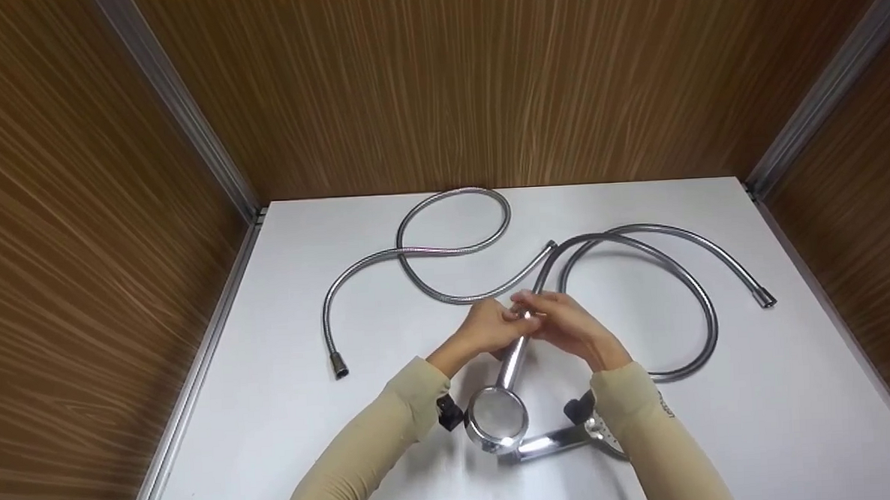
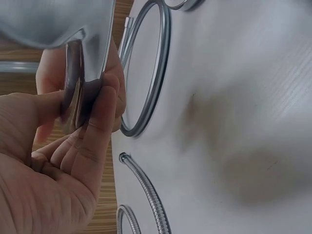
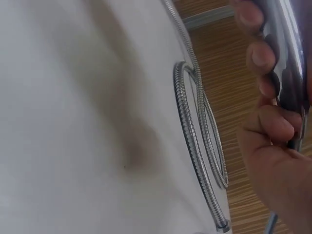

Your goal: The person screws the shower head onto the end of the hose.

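Observation:
A chrome hand shower [image 1: 497, 417] is held up over the white table, its round head toward me and its handle pointing away. My left hand [image 1: 486, 328] grips the far part of the handle [image 3: 287, 63], fingers curled round it. At the handle's far end, my right hand [image 1: 571, 330] pinches the joint where a smooth grey shower hose [image 1: 706, 306] meets the handle. Fingers hide most of that joint. From there the hose loops over the table to the right, its free end fitting [image 1: 764, 297] lying near the right edge.
A second, ribbed metal hose [image 1: 456, 300] lies looped at the back left. Another hand shower [image 1: 551, 443] rests under my right forearm, partly hidden. Wood-grain panels [image 1: 438, 85] enclose the white table [image 1: 273, 438] at the back and sides.

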